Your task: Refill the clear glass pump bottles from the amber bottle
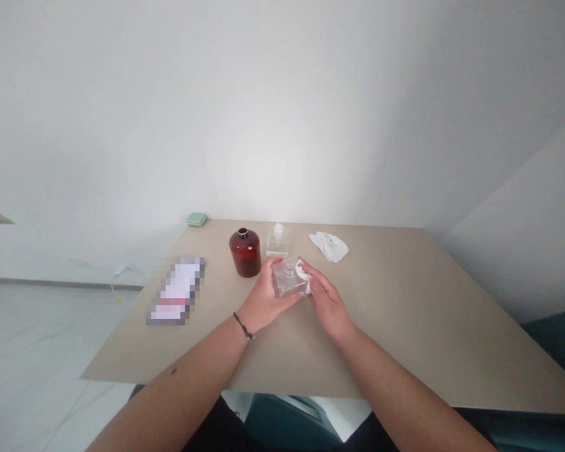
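Observation:
My left hand (266, 295) is wrapped round a clear square glass bottle (288, 284), thumb along its near side and fingers behind its left side. The bottle's open neck faces up. My right hand (327, 301) is closed on a white tissue (303, 270), pressing it against the bottle's right side. Just left of the bottle stands a brown bottle (245, 254) with an uncapped neck. Behind it is a second clear square bottle (277, 243) with a white top.
A crumpled white tissue (330, 246) lies at the back right of the beige table (405, 314). A pixelated flat item (176, 292), perhaps a phone, lies at the left. A small green case (196, 219) sits at the back left corner, near the wall.

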The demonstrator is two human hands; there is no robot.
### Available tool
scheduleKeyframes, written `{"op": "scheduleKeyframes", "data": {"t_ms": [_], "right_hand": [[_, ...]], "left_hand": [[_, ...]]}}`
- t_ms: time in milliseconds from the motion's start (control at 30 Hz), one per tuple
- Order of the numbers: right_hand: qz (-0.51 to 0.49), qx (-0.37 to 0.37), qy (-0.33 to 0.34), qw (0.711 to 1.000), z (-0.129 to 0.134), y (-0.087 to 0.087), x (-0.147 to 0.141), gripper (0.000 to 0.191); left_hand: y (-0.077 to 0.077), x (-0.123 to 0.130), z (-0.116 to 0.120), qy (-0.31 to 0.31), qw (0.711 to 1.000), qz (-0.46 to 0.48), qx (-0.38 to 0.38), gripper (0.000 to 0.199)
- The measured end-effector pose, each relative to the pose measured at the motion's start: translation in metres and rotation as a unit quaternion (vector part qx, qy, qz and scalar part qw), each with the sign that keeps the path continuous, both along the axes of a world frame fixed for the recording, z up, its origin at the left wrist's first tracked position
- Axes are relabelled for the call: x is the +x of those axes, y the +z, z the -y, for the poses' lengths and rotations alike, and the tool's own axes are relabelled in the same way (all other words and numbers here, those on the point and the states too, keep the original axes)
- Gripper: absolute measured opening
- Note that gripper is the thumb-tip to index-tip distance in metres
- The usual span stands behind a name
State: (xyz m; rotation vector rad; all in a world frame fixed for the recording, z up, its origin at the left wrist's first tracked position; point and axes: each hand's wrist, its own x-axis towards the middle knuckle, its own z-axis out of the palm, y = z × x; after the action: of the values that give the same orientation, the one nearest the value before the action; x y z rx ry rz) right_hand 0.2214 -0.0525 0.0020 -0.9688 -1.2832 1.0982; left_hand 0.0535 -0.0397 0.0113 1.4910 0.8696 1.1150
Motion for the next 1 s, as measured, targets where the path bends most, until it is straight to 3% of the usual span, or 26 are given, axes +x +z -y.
{"op": "scheduleKeyframes", "data": {"t_ms": [267,400,533,700,833,1000], "right_hand": [[-0.004,-0.015,-0.009,1.0,-0.002,0.017,-0.001,0.04],[-0.016,-0.068,-0.036,0.997,-0.002,0.017,-0.002,0.037],[-0.09,-0.131,-0.032,0.987,-0.003,0.011,-0.009,0.031],[-0.222,-0.21,-0.018,0.952,-0.003,0.013,-0.018,0.028],[-0.241,-0.259,0.035,0.935,0.0,0.021,-0.016,0.027],[-0.221,-0.295,0.163,0.915,0.003,0.026,-0.01,0.026]], "left_hand": [[0.004,-0.002,0.002,-0.114,0.989,0.087,-0.034,0.075],[0.007,0.0,0.006,-0.153,0.976,0.131,-0.079,0.075],[0.009,-0.001,0.007,-0.15,0.974,0.146,-0.092,0.074],[0.004,-0.006,0.001,-0.104,0.978,0.168,-0.061,0.072],[0.003,-0.009,-0.003,-0.123,0.972,0.187,-0.072,0.069],[0.008,-0.009,0.001,-0.194,0.957,0.196,-0.092,0.072]]}}
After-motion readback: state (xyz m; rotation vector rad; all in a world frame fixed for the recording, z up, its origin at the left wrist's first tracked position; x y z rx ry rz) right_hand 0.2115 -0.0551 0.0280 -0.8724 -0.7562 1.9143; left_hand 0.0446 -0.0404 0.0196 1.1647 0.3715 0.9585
